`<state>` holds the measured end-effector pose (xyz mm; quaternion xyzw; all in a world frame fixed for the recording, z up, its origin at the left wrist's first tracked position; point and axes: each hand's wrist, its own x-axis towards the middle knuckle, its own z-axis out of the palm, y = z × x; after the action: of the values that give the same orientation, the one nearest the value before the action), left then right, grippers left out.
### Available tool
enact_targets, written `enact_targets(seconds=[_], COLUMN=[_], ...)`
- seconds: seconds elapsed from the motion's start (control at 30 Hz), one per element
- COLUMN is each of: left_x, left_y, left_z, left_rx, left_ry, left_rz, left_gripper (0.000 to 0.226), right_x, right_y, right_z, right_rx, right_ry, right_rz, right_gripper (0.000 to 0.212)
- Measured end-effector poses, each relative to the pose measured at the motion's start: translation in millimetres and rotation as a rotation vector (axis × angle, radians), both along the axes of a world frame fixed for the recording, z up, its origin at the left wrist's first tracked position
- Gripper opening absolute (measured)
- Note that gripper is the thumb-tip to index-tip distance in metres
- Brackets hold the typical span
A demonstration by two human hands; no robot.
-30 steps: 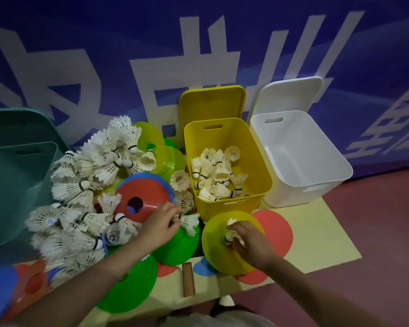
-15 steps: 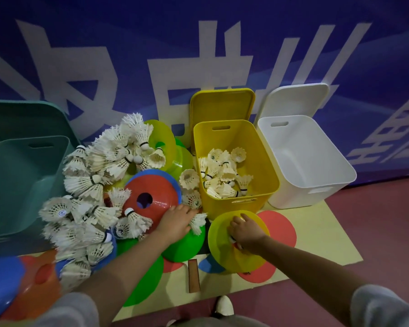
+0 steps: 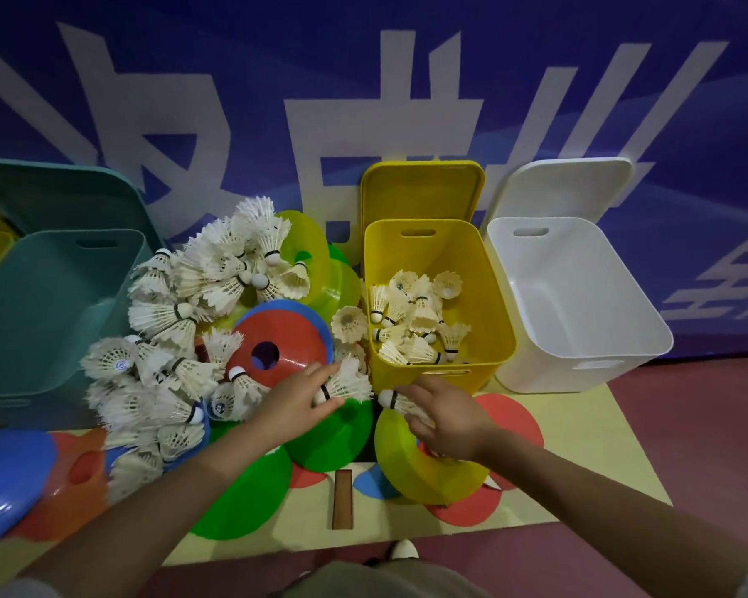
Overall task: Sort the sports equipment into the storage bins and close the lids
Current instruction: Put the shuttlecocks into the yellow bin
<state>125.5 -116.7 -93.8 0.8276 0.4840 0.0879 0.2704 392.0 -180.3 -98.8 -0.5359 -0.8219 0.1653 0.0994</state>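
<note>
A big heap of white shuttlecocks (image 3: 178, 338) lies on coloured disc cones left of the open yellow bin (image 3: 491, 295), which holds several shuttlecocks (image 3: 411, 325). My left hand (image 3: 296, 401) grips one shuttlecock (image 3: 346, 384) just in front of the red cone (image 3: 286, 343). My right hand (image 3: 448, 418) holds another shuttlecock (image 3: 396, 401) above the yellow-green cone (image 3: 411, 463), close to the yellow bin's front wall. The white bin (image 3: 579, 338) on the right stands open with nothing in it. A teal bin (image 3: 40, 312) stands open at the left.
Yellow, white and teal lids lean against the blue banner wall behind their bins. Green cones (image 3: 251, 498) and a blue cone (image 3: 9, 476) lie on the pale mat near me. A small brown block (image 3: 342, 498) lies on the mat. My shoe (image 3: 404, 550) is at the mat's front edge.
Both hands have lifted a shuttlecock each: the left from beside the red cone, the right off the yellow-green cone, and moved up toward the yellow bin. The view shifted slightly.
</note>
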Motion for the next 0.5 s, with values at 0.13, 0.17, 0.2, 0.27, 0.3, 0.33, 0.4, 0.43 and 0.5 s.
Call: enact_targets(seconds=[0.13, 0.17, 0.2, 0.27, 0.3, 0.33, 0.4, 0.43, 0.5], left_x=[-12, -12, -10, -1, 6, 14, 32, 41, 58], left_y=[0, 2, 4, 10, 14, 17, 22, 25, 30], left_z=[26, 32, 39, 50, 54, 58, 65, 67, 70], left_rx=[-0.008, -0.010, -0.009, -0.005, -0.003, -0.005, -0.034, -0.049, -0.074], left_ry=[-0.124, -0.157, -0.193, -0.262, -0.287, -0.308, -0.360, -0.389, -0.431], left_rz=[0.095, 0.121, 0.143, 0.191, 0.219, 0.243, 0.287, 0.303, 0.332], left_gripper=[0.065, 0.065, 0.064, 0.062, 0.061, 0.061, 0.061, 0.061, 0.061], right_x=[-15, -17, -17, -12, -7, 1, 21, 32, 52], right_y=[11, 16, 21, 35, 44, 53, 76, 88, 110], right_z=[30, 36, 42, 52, 55, 57, 55, 51, 42], right_rx=[0.020, 0.055, 0.093, 0.166, 0.181, 0.175, 0.125, 0.084, -0.028], right_ry=[0.276, 0.320, 0.359, 0.446, 0.488, 0.520, 0.512, 0.473, 0.347], right_rz=[-0.016, -0.032, -0.061, -0.144, -0.202, -0.274, -0.442, -0.506, -0.548], right_gripper=[0.049, 0.049, 0.049, 0.047, 0.046, 0.047, 0.052, 0.055, 0.056])
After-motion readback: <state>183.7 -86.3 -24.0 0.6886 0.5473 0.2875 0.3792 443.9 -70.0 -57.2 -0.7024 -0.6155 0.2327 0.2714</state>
